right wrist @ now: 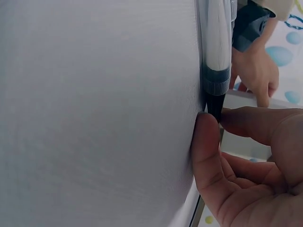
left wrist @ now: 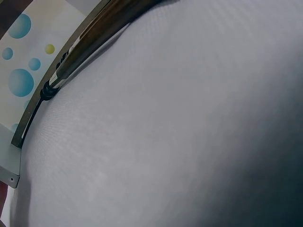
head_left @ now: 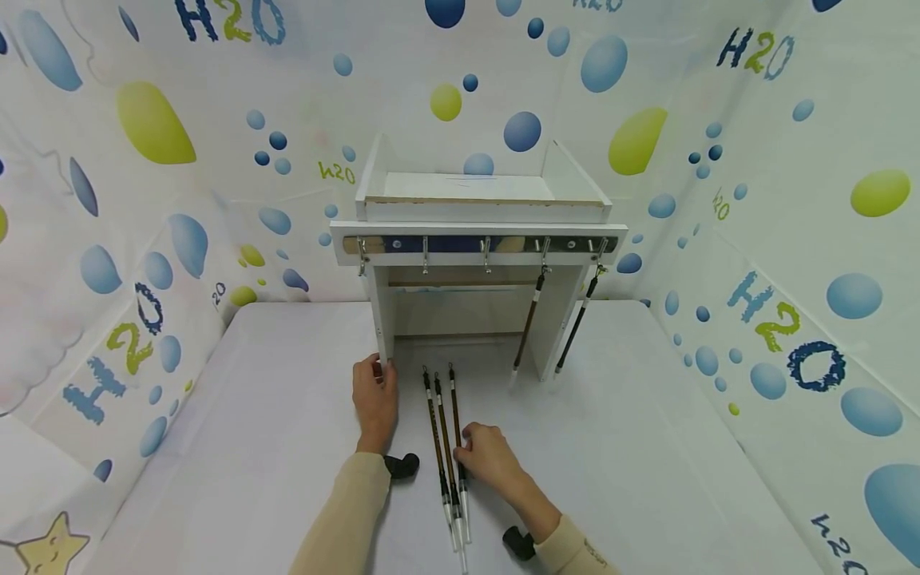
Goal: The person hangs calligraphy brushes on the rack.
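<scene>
My right hand (head_left: 492, 459) pinches the rightmost of three calligraphy brushes lying side by side on the white table. That calligraphy brush (head_left: 455, 407) has a brown handle, and its white tip (right wrist: 218, 38) shows in the right wrist view, with thumb and forefinger at the dark collar below it. The other two, a left brush (head_left: 434, 419) and a middle brush (head_left: 442, 419), lie just beside it, tips toward me. At the front edge of a white shelf's (head_left: 382, 311) left side panel, my left hand (head_left: 377, 399) grips the panel low down between thumb and fingers.
Across the shelf's front runs a hook rail (head_left: 453, 244) with several metal hooks. Two brushes hang from its right end, a brown brush (head_left: 528, 323) and a dark brush (head_left: 577, 323), tips down. An open tray (head_left: 481, 209) forms the shelf's top. Patterned walls surround the table (head_left: 647, 447).
</scene>
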Demonstrator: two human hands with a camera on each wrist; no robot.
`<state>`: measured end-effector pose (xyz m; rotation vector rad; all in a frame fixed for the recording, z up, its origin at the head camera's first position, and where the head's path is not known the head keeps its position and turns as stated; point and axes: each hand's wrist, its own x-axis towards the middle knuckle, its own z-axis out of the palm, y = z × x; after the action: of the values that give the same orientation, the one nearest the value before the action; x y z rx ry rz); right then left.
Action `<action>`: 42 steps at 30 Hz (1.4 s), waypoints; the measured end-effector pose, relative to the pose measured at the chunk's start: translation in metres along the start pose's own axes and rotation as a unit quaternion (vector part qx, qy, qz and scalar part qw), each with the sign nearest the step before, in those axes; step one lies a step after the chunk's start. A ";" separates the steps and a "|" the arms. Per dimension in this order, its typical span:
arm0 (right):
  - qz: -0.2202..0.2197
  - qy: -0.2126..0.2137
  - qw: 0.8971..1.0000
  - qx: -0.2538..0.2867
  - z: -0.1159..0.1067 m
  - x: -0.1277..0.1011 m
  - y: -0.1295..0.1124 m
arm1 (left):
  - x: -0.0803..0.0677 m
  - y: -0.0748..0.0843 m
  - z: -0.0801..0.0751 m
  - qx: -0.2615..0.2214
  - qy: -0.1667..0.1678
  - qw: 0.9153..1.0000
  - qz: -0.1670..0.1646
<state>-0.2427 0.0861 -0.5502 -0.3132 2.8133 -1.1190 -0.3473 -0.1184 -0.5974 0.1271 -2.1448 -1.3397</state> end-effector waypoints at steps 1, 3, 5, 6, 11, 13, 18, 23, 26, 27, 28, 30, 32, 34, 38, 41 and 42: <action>0.000 0.000 1.000 0.002 0.000 0.000 0.000 | 0.000 0.000 0.000 0.000 -0.001 1.000 -0.001; 0.000 0.001 1.000 0.003 0.001 0.000 -0.001 | 0.000 0.000 0.000 0.000 -0.001 1.000 0.001; 0.005 0.000 1.000 0.002 0.002 0.000 -0.001 | 0.000 0.000 0.000 0.000 0.000 1.000 0.002; 0.007 0.000 1.000 0.002 0.003 0.001 -0.001 | 0.000 0.000 0.000 0.001 0.001 1.000 0.003; 0.024 0.000 0.999 0.020 0.003 0.001 -0.002 | 0.000 0.001 0.000 0.003 0.003 1.000 0.001; 0.027 0.002 0.999 0.028 0.003 0.001 -0.003 | -0.001 0.001 0.000 0.004 0.003 1.000 0.001; 0.027 0.008 0.999 0.029 0.001 -0.001 -0.003 | -0.001 0.000 0.000 0.003 0.004 1.000 0.005; 0.023 0.022 0.999 0.015 0.001 -0.001 -0.001 | -0.001 0.000 0.000 0.003 0.001 1.000 0.001; 0.020 0.026 0.999 0.016 0.002 -0.002 0.000 | -0.001 0.001 -0.001 0.005 0.002 1.000 -0.003; 0.020 0.026 0.999 0.018 0.002 -0.002 0.000 | -0.001 0.002 -0.001 0.005 0.003 1.000 -0.004; 0.020 0.026 0.999 0.020 0.001 -0.002 0.000 | -0.001 0.002 -0.001 0.006 0.003 1.000 -0.005; 0.021 0.025 0.999 0.029 0.001 -0.003 -0.001 | -0.001 0.003 -0.001 0.009 0.006 1.000 -0.005; 0.023 0.025 0.999 0.035 0.001 -0.004 -0.001 | -0.001 0.004 -0.001 0.011 0.008 1.000 -0.004; 0.025 0.025 0.999 0.038 0.000 -0.004 -0.002 | -0.002 0.005 -0.001 0.014 0.009 1.000 -0.002; 0.028 0.030 0.998 0.037 -0.001 -0.004 -0.001 | -0.002 0.007 -0.002 0.009 0.008 1.000 -0.001; 0.027 0.033 0.998 0.037 -0.002 -0.004 -0.001 | -0.002 0.008 -0.002 0.006 0.005 1.000 -0.005; 0.025 0.034 0.998 0.037 -0.002 -0.005 -0.001 | -0.001 0.008 -0.002 0.007 0.004 1.000 -0.006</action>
<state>-0.2384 0.0878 -0.5481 -0.2011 2.8125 -1.2421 -0.3430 -0.1158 -0.5906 0.1504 -2.1505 -1.3287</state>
